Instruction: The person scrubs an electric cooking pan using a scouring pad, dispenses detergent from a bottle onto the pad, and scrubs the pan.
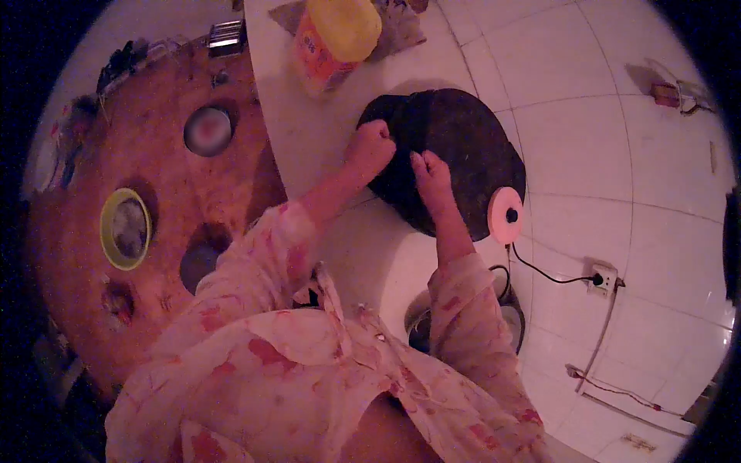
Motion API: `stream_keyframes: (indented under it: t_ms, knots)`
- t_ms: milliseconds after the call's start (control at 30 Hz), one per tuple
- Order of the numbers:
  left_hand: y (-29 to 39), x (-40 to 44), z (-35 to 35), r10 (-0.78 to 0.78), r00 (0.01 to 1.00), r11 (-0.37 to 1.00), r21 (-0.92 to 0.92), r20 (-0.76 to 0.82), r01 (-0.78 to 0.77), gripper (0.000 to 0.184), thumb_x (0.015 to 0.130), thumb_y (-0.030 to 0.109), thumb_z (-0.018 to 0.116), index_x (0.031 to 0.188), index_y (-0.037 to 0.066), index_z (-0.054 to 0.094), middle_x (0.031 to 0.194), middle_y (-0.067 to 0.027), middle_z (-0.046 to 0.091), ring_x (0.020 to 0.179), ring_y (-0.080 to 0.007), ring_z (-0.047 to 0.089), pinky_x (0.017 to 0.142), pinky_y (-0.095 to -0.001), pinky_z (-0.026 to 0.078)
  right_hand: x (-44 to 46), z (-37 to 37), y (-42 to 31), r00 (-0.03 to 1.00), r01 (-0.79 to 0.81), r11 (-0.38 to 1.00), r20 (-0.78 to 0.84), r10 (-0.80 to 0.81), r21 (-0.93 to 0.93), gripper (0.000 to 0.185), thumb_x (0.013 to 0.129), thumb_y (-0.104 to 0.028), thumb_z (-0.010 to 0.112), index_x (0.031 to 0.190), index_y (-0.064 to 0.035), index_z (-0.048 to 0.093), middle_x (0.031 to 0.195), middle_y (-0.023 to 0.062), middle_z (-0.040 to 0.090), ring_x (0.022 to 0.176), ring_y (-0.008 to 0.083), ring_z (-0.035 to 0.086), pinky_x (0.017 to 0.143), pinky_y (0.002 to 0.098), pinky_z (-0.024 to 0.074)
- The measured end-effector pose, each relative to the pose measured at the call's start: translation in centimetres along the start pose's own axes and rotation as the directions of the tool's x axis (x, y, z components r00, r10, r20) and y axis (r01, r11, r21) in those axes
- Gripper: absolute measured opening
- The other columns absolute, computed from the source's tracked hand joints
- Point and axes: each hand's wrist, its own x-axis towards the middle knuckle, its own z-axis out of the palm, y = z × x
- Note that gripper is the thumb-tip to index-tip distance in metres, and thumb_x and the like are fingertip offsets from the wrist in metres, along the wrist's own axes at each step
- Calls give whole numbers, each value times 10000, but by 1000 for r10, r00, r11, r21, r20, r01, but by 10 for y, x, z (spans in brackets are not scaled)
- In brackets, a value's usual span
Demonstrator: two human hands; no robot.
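Note:
A dark, rounded item [455,147] that looks like cloth lies spread on the pale counter [282,116] against the tiled wall. My left hand [372,147] is closed at its left part, with the fingers curled in. Just to the right, my right hand [432,176] is also closed, the thumb pressed against the fingers, over the item's near middle. A small gap separates the two hands. The dim light hides the folds between my fingers. A pink-white round kettle base [503,220] touches or overlaps the item's lower right edge; which, I cannot tell.
A yellow-topped tub [340,46] with a red label stands behind the dark item. A black cord [552,275] runs from the base to a wall socket [604,278]. On the reddish floor at left are a yellow-rimmed basin [108,235] and a round bowl [208,131].

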Motion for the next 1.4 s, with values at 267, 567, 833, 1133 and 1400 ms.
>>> stream_keyframes:
  t_ms: [267, 567, 833, 1133, 1400]
  knots:
    - [-5, 29, 0, 94, 989, 995, -26, -114, -98, 127, 619, 110, 529, 672, 10, 587, 736, -212, 587, 741, -371, 571, 661, -417, 454, 7, 6, 12, 999, 33, 992, 25, -37, 123, 308, 827, -233, 539, 615, -36, 432, 546, 53, 405, 496, 124, 363, 473, 306, 341]
    - [-24, -35, 45, -77, 971, 982, -185, -228, 35, 109, 618, 98, 535, 660, 7, 577, 723, -204, 581, 702, -333, 568, 643, -392, 443, 5, -5, -3, 997, -51, 964, 70, 33, 260, 295, 812, -215, 545, 646, 12, 456, 564, 132, 459, 551, 147, 367, 519, 369, 351]
    - [-45, 24, 14, -12, 970, 1000, -18, -244, 7, 165, 623, 136, 526, 699, -2, 577, 739, -215, 578, 721, -358, 564, 664, -428, 445, 9, 7, 5, 972, 234, 968, -5, -235, 94, 303, 831, -233, 523, 620, -27, 452, 538, 24, 424, 482, 107, 413, 452, 278, 375]
    - [-12, -78, 42, -143, 946, 975, -204, -290, 84, 130, 579, 95, 547, 639, -17, 576, 635, -210, 563, 585, -293, 557, 559, -375, 425, 3, 5, 3, 984, 108, 983, 126, -128, 148, 295, 818, -295, 483, 755, -10, 526, 807, 218, 558, 805, 417, 510, 694, 461, 406]
    - [15, -53, 8, -153, 890, 955, -295, -429, 23, 107, 579, 77, 561, 647, -6, 555, 628, -168, 573, 570, -258, 541, 548, -356, 422, -1, -8, -13, 987, 15, 968, 150, -55, 251, 283, 814, -257, 517, 695, 0, 529, 630, 155, 556, 543, 267, 544, 538, 378, 430]
